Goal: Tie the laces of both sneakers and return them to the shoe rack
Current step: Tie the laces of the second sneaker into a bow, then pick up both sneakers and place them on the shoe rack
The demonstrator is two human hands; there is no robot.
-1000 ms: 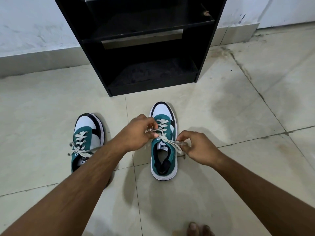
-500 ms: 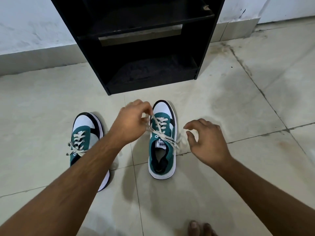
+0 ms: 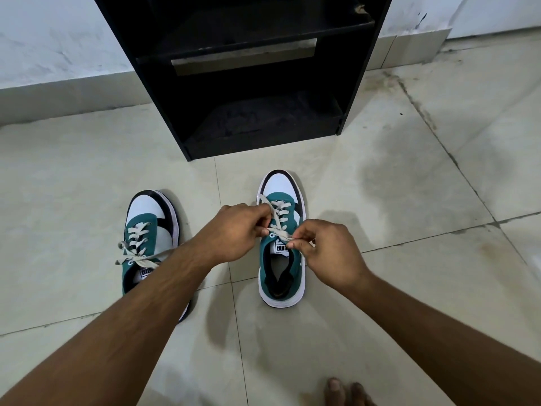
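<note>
At the near edge of the tiled floor (image 3: 380, 186) the toes of a bare foot (image 3: 344, 391) just show, and from either side of it two bare forearms reach forward over the tiles. The right hand (image 3: 330, 253) hovers over the opening of the right sneaker (image 3: 282, 244), its fingers (image 3: 295, 244) pinched on a strand of the cream lace (image 3: 278, 218) above the tongue; the left hand (image 3: 234, 232) is just beside it on the shoe's left side, its fingers curled and gripping another strand of the same lace, so the lace runs taut between the two hands. This sneaker is teal with a white toe and black trim, standing upright on the floor with its toe pointing away, and the white label on its tongue carries dark letters, upside down from here, that read PUMA. The left sneaker (image 3: 149, 238), a match, stands near it to the left, partly hidden by the left forearm; its lace (image 3: 137, 253) lies loose, ends trailing over the side, and its tongue label shows the same word. Beyond both shoes, near the far edge of the floor, stands the black shoe rack (image 3: 360, 83), against a white wall (image 3: 58, 39) with a pale skirting
</note>
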